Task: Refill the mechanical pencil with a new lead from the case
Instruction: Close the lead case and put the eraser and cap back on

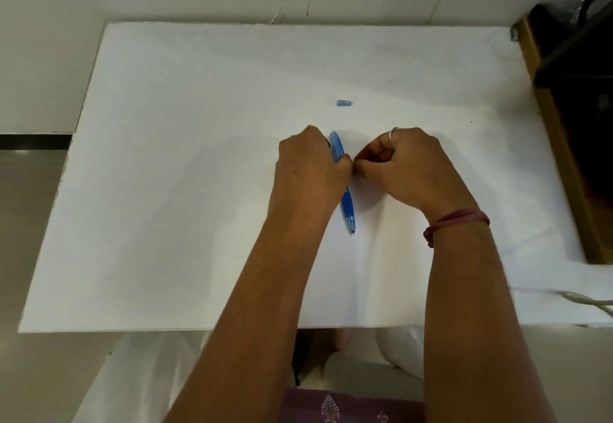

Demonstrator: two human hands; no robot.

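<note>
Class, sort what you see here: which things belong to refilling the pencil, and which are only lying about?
Belong to the job:
blue mechanical pencil, held by the left hand
blue cap, lying apart on the white sheet
right hand, pinching something too small to tell

Lying about:
dark box
white cable

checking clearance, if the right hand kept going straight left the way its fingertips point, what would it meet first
The left hand: the right hand already has its fingertips almost against the left thumb, just above the blue mechanical pencil. Depth is unclear, so contact can't be confirmed.
</note>
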